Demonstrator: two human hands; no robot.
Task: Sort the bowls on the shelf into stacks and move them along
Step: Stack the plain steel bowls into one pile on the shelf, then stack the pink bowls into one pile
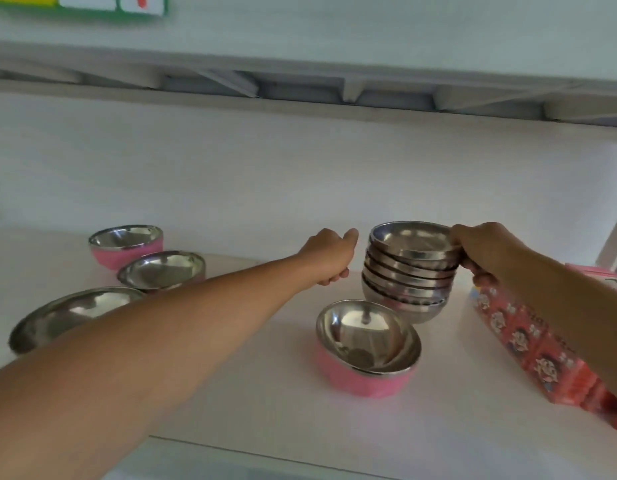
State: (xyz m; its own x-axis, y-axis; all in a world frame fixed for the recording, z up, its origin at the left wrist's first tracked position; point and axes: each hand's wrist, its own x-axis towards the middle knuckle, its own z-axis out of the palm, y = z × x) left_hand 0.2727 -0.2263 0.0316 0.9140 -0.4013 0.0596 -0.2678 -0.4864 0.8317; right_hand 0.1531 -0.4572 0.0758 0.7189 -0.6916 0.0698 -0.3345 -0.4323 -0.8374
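Note:
A tall stack of several steel bowls [409, 271] stands on the white shelf [265, 403] at the back right. My right hand [484, 251] grips the rim of the top bowls from the right. My left hand [331, 254] hovers just left of the stack, fingers loosely curled, holding nothing. In front of the stack sits a pink bowl with steel bowls nested in it [367, 351]. On the left are a pink bowl [125, 245], a steel bowl [161, 270] and a larger steel bowl [71, 315], partly hidden by my left forearm.
A red patterned carton [529, 344] lies at the shelf's right, under my right forearm. A pink object [596, 271] sits behind it. Another shelf [300, 95] runs overhead. The white wall is close behind the bowls.

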